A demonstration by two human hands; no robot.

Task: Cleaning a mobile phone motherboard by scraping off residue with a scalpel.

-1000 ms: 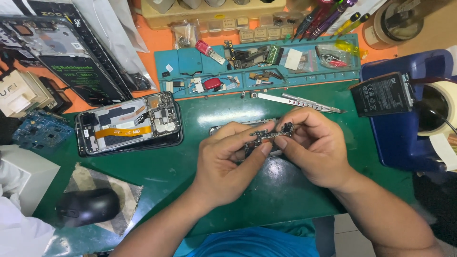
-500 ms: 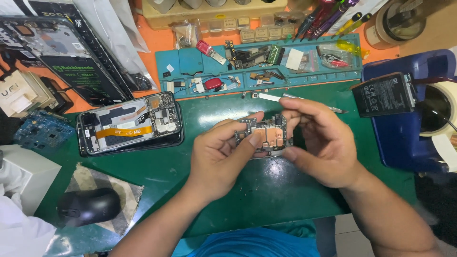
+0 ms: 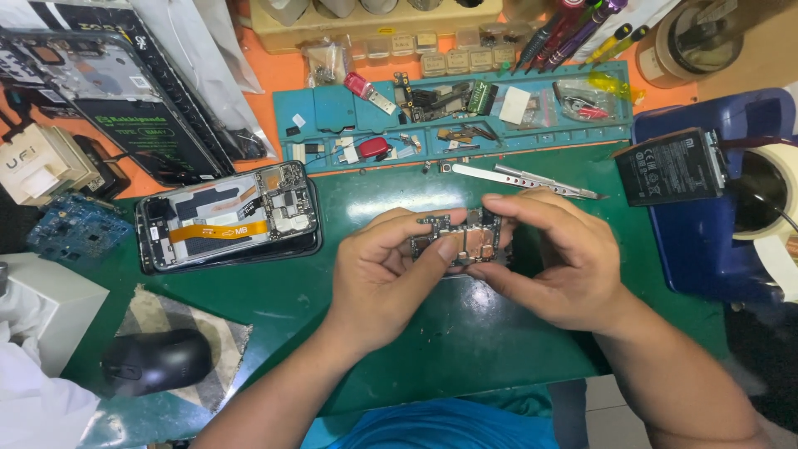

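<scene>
Green matting [image 3: 465,333] covers the workbench, a black computer mouse [image 3: 155,362] lying nearest at its left edge. Mid-mat, the left hand [image 3: 384,278] and right hand [image 3: 555,259] both pinch a small phone circuit board [image 3: 462,236], lifted just above the mat. Farther left lies an opened smartphone [image 3: 229,215]; metal tweezers [image 3: 524,178] lie beyond the hands, before a blue parts tray [image 3: 332,108].
</scene>
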